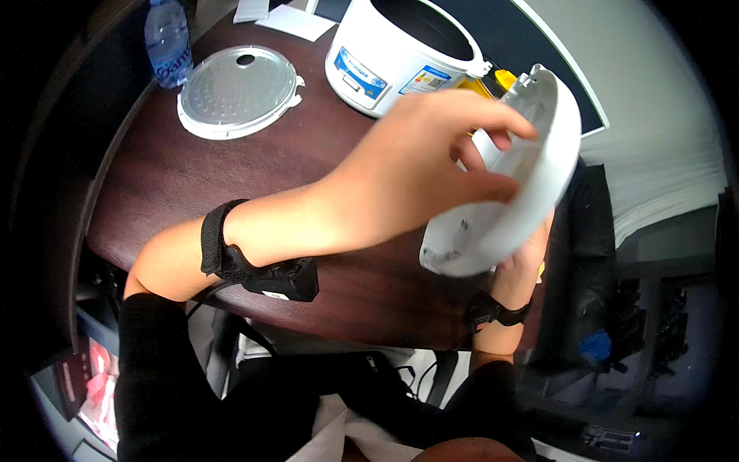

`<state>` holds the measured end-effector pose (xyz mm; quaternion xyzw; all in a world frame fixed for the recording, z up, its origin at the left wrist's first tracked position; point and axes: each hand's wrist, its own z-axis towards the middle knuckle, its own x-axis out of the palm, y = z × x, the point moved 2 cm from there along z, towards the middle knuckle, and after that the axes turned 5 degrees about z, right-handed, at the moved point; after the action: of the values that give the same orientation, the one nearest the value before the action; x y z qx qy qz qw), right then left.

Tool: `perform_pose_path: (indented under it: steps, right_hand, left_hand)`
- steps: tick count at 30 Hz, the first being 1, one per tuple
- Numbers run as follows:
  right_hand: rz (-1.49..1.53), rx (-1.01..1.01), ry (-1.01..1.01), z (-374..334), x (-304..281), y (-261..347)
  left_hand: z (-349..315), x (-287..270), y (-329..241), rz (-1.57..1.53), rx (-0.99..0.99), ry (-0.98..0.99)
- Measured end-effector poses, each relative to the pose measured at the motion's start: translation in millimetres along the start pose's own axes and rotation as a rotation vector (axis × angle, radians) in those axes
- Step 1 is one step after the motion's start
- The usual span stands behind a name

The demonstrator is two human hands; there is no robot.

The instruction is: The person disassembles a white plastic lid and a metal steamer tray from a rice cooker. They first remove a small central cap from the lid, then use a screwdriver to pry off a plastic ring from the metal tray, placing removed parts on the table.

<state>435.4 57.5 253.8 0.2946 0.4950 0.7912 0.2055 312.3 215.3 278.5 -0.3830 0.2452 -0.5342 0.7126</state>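
Your right hand (531, 250) holds the tilted white shell (545, 181) above the right side of the table (308, 158), its fingers mostly hidden behind it; your left hand (419, 154) reaches into the shell's hollow, thumb and index finger spread apart, with the white pot body (381, 42) standing beyond

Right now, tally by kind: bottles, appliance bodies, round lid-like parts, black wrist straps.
Bottles: 1, clear plastic bottle
Appliance bodies: 1, white body
Round lid-like parts: 2, white shell and metal-faced disc
Wrist straps: 2, left strap and right strap
Total: 6
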Motion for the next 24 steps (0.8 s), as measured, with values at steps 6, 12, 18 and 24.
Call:
perform_pose_path:
  steps: [6,12,18,24]
  right_hand:
    - [0.076,-0.114,0.007,4,16,14]
    - [0.046,-0.12,-0.052,-2,16,13]
    - [0.115,-0.183,-0.046,-9,24,24]
    - [-0.169,-0.408,-0.205,7,9,12]
  left_hand:
    - [6,-5,-1,-0.099,-0.182,0.164]
    - [9,-6,-4,-0.351,-0.246,0.285]
    - [2,-17,-14,-0.297,-0.143,0.397]
    - [2,-3,-10,-0.305,-0.251,0.25]
